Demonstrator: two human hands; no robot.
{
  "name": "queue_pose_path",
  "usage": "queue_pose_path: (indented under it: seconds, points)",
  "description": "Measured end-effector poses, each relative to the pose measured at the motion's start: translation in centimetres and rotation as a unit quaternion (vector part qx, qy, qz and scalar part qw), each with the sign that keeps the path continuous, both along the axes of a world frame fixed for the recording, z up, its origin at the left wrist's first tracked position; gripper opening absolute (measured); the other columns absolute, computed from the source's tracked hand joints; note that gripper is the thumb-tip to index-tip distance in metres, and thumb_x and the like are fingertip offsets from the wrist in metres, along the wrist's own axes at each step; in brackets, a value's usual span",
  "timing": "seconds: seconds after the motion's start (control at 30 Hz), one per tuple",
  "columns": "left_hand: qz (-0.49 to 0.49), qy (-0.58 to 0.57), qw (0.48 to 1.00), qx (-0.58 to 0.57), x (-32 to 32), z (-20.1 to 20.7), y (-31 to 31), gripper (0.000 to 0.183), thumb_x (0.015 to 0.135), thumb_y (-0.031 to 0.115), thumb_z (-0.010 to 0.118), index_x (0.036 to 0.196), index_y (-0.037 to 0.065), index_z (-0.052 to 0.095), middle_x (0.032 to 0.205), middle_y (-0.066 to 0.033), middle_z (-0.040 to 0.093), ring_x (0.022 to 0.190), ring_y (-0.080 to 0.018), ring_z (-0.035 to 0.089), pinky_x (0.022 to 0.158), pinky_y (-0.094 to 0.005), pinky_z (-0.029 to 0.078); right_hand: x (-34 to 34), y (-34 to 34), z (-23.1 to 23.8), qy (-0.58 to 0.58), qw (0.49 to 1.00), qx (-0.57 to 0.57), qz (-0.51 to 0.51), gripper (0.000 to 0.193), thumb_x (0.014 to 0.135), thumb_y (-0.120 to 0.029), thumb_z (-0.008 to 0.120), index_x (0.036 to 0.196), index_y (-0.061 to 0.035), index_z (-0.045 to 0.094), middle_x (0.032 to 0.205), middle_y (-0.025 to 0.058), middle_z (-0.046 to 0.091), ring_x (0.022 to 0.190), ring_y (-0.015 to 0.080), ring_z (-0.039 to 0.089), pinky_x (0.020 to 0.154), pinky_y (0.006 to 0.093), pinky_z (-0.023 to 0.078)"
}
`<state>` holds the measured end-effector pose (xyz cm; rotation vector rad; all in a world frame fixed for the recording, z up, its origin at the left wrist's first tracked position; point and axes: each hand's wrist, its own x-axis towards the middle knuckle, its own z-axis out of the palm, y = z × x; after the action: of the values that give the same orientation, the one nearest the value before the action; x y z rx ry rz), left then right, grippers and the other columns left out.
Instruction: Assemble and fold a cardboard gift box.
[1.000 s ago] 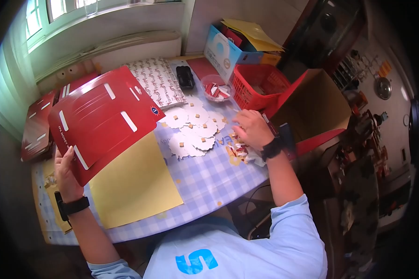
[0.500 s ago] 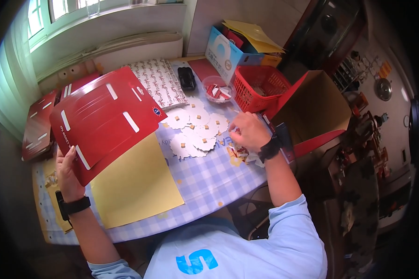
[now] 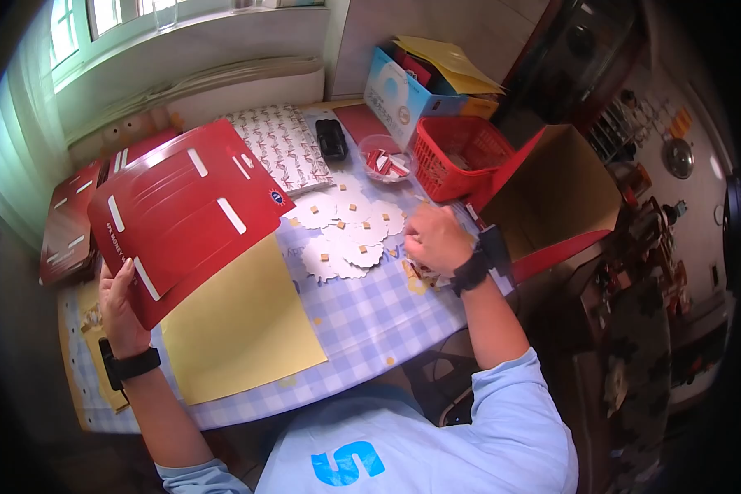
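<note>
A large red printed card [image 3: 185,198] with white slots is tilted up over the table's left side. My left hand [image 3: 123,305] grips its lower left edge, thumb on the front face. My right hand [image 3: 438,239] has its fingers curled together at the right of the table; anything inside them is hidden. Under and beside that hand lie small scraps [image 3: 424,276], partly covered. Left of it spreads a cluster of white scalloped paper pieces [image 3: 337,239], dotted with small tan squares.
A yellow sheet [image 3: 247,329] lies in front on the checked tablecloth [image 3: 350,329]. Behind stand a patterned packet [image 3: 276,148], a black case [image 3: 331,140], a clear bowl [image 3: 379,171], a red basket [image 3: 436,173] and a blue box [image 3: 395,99]. More red cards [image 3: 67,222] lie left; an open carton [image 3: 568,198] stands right.
My right hand has shifted slightly down and to the left, its fingers now more tucked under. The red card and my left hand have stayed in place.
</note>
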<state>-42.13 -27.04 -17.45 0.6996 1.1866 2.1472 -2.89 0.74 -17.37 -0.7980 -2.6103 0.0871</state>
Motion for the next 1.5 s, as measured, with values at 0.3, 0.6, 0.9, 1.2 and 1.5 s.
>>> queue_pose_path:
  seconds: [0.3, 0.6, 0.9, 1.2, 1.5]
  points:
    - [-0.003, -0.002, 1.000, 0.001, -0.3, -0.1, 0.0, 0.029, 0.096, 0.009, 0.056, 0.125, 0.002, 0.053, 0.116, -0.0102, 0.066, 0.098, -0.0144, 0.067, 0.086, -0.0301, 0.057, 3.0, 0.6, 0.9, -0.079, 0.987, 0.067, -0.124, 0.008, 0.077, -0.014, 0.064, 0.073, -0.0077, 0.066, 0.084, 0.0095, 0.061, 0.087, 0.0290, 0.058, 0.079, 0.0450, 0.040]
    - [-0.018, 0.010, 1.000, -0.009, 0.1, 0.4, 0.1, 0.034, 0.096, 0.008, 0.055, 0.129, 0.002, 0.051, 0.118, -0.0096, 0.064, 0.103, -0.0156, 0.065, 0.089, -0.0314, 0.055, 0.3, 2.0, -0.4, -0.058, 0.995, 0.070, -0.047, 0.011, 0.077, -0.011, 0.063, 0.085, -0.0092, 0.071, 0.095, 0.0091, 0.060, 0.093, 0.0284, 0.057, 0.083, 0.0416, 0.043]
    - [-0.010, 0.010, 1.000, -0.006, -0.2, -0.2, -0.1, 0.034, 0.096, 0.008, 0.055, 0.129, 0.003, 0.051, 0.120, -0.0100, 0.064, 0.101, -0.0147, 0.065, 0.087, -0.0302, 0.056, 1.9, 1.0, 1.6, -0.082, 0.994, 0.001, -0.073, 0.021, 0.076, -0.009, 0.059, 0.093, -0.0107, 0.071, 0.106, 0.0090, 0.060, 0.097, 0.0276, 0.054, 0.087, 0.0413, 0.043]
    - [-0.011, 0.002, 1.000, -0.008, -0.4, -0.2, -0.1, 0.035, 0.096, 0.008, 0.056, 0.130, 0.003, 0.051, 0.119, -0.0094, 0.064, 0.101, -0.0138, 0.065, 0.088, -0.0297, 0.055, 2.0, 0.2, 1.8, -0.108, 0.991, 0.030, -0.069, 0.015, 0.076, -0.012, 0.063, 0.089, -0.0108, 0.071, 0.103, 0.0092, 0.059, 0.097, 0.0284, 0.054, 0.087, 0.0415, 0.043]
    - [-0.016, 0.008, 1.000, -0.003, -0.3, -0.2, -0.2, 0.032, 0.095, 0.010, 0.058, 0.126, 0.003, 0.054, 0.116, -0.0085, 0.065, 0.100, -0.0134, 0.065, 0.088, -0.0299, 0.055, 0.1, -2.8, 0.0, 0.025, 0.994, 0.039, 0.095, 0.009, 0.074, -0.011, 0.069, 0.083, -0.0098, 0.070, 0.095, 0.0081, 0.060, 0.091, 0.0289, 0.055, 0.083, 0.0409, 0.043]
